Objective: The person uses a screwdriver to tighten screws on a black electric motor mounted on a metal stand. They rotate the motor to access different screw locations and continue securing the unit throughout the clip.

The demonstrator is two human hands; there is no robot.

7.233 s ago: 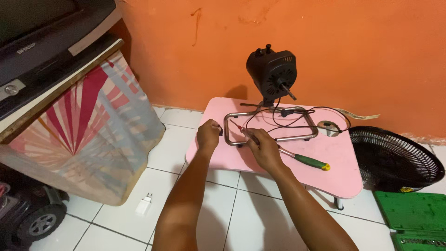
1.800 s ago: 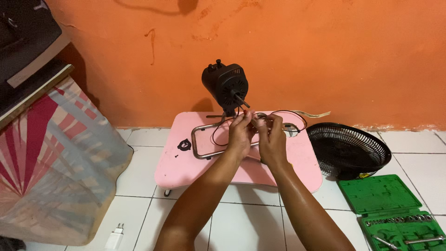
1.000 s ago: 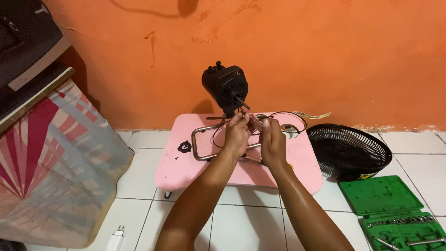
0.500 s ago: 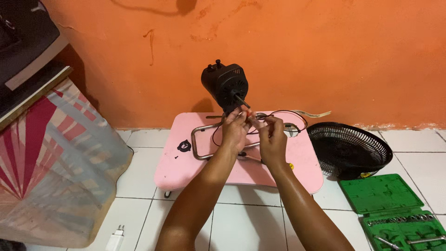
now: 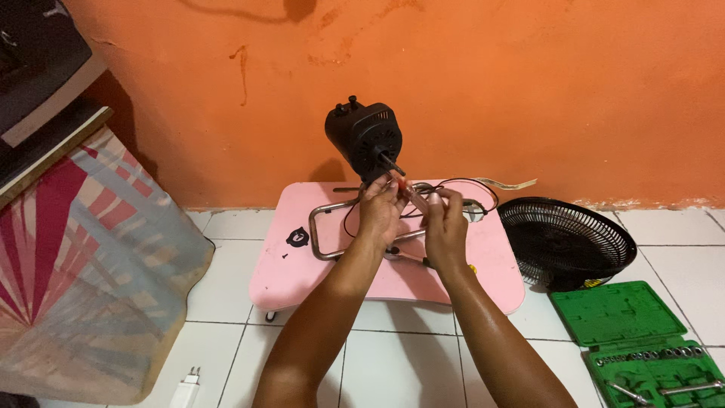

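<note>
Head view, the only one we have: we look down along both forearms to a low pink worktop [image 5: 302, 264] standing on the white tiled floor against an orange wall. At its far edge stands a black fan motor [image 5: 365, 138], its short shaft pointing toward us and a little right. Both hands meet just in front of that shaft. Our left hand [image 5: 380, 213] has its grip pinched on a thin reddish wire [image 5: 408, 189], whose long axis slants from the shaft tip down and right toward our right hand [image 5: 445, 227]. That hand's grip is also closed, fingertips on the wire's near end or on something small there; we cannot tell which. The left hand is the nearer of the two to the shaft, almost touching it; the motor lies straight beyond and slightly left of the grips.

Under the hands, a bent metal tube frame [image 5: 325, 234] lies flat on the worktop, with a black cable [image 5: 468, 185] looped on the far right. A tool with a yellow tip peeks out beneath the right wrist, mostly covered. On the floor to the right are a black fan grille [image 5: 566, 238] and an open green socket case [image 5: 642, 340], cut off by the frame edge. The fingertips hide exactly where the wire ends.
</note>
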